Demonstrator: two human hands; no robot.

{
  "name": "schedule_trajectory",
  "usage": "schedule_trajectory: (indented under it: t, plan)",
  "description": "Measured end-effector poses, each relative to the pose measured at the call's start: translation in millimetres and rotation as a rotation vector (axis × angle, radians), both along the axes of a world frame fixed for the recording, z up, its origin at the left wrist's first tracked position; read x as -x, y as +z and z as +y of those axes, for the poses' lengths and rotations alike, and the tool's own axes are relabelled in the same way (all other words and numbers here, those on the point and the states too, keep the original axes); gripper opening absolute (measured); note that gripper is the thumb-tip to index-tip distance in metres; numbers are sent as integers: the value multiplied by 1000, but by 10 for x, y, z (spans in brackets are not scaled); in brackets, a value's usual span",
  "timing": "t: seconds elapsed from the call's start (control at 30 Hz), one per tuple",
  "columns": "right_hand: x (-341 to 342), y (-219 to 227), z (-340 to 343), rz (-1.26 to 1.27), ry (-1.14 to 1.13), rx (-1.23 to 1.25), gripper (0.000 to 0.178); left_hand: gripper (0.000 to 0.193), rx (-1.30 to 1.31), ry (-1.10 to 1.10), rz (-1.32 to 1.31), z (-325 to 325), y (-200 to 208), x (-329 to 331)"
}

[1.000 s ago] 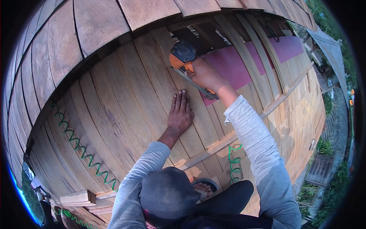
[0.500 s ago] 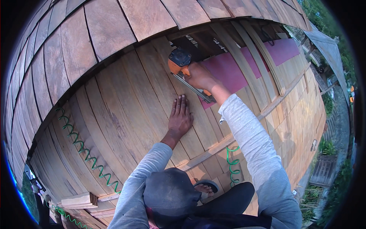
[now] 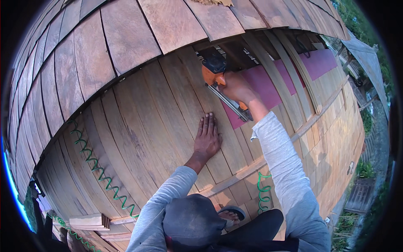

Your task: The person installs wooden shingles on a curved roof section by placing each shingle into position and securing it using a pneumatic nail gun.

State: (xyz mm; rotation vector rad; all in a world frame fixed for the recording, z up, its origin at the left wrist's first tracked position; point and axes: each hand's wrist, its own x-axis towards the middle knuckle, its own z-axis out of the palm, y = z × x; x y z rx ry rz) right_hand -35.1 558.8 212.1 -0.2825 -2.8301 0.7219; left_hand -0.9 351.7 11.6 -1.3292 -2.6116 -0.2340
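Observation:
My right hand (image 3: 240, 87) is wrapped round the handle of an orange and black nail gun (image 3: 214, 71). Its long metal magazine (image 3: 228, 101) slants across the planks toward a purple sheet (image 3: 260, 88). The gun's head is near the upper end of a wooden plank (image 3: 189, 80), below the shingle edge; whether its nose touches the wood is hidden. To the left of the gun, my left hand (image 3: 208, 136) lies flat on the planks, fingers stretched out and pointing up the slope. It holds nothing.
Overlapping wooden shingles (image 3: 130, 33) overhang the far side. Bare battens (image 3: 273, 80) cross the purple sheet. Green coiled hoses (image 3: 98, 168) run at left and near my sandalled foot (image 3: 231, 215). Stacked boards (image 3: 89, 222) lie lower left. The roof edge (image 3: 348, 180) drops away at right.
The whole scene has shifted slightly right and down in the view. Against the planks, both hands and the nail gun stay in nearly the same places.

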Motion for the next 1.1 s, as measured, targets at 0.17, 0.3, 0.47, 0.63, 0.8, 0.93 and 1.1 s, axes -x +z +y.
schedule_trajectory:
  t: [0.17, 0.3, 0.47, 0.63, 0.8, 0.93, 1.1]
  plan:
    - [426, 352, -1, 136, -47, -93, 43, 72, -34, -27, 14, 82, 21, -29]
    - [903, 685, -182, 148, 74, -35, 48, 70, -56, -23, 13, 18, 43, -19]
    - [1643, 442, -178, 131, 114, -100, 46, 70, -80, -28, 45, 4, 79, -48]
    - [1974, 333, -82, 212, 65, -147, 40, 71, -61, -31, 19, 9, 79, -36]
    - [2010, 131, -105, 241, 38, -175, 35, 71, -63, -30, 4, 8, 67, -39]
    - [2007, -58, 2, 357, 15, -151, 31, 70, -80, -37, -11, 13, 29, -57]
    - [1863, 127, 79, 366, 38, -133, 32, 70, -108, -30, 14, -17, 48, -33]
